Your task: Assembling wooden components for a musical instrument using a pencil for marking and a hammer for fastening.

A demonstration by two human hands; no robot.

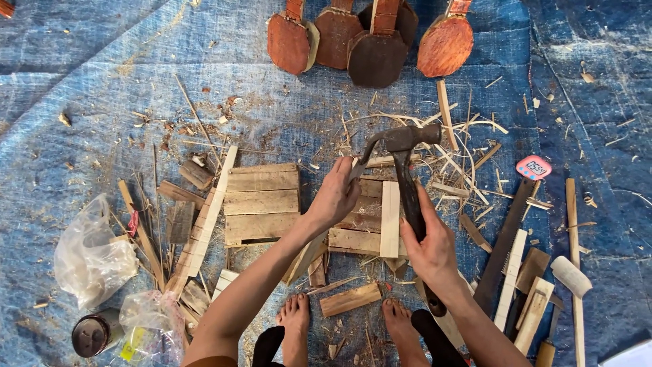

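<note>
My right hand (429, 246) grips the dark handle of a claw hammer (406, 155), whose head is raised over a small pallet of wooden slats (353, 238). My left hand (335, 197) rests on the top edge of that pallet, fingers pinched near the hammer's claw; whether it holds a nail is too small to tell. A pale upright slat (390, 219) lies across the pallet between my hands. A second finished slat pallet (262, 202) lies just left. My bare feet (295, 325) show at the bottom.
Everything lies on a blue tarp (102, 81) strewn with shavings. Several paddle-shaped wooden pieces (377, 41) lie at the top. A saw (501, 250), loose sticks and a pink timer (534, 167) are at the right. Plastic bags (91, 254) and a tin (94, 334) sit at the left.
</note>
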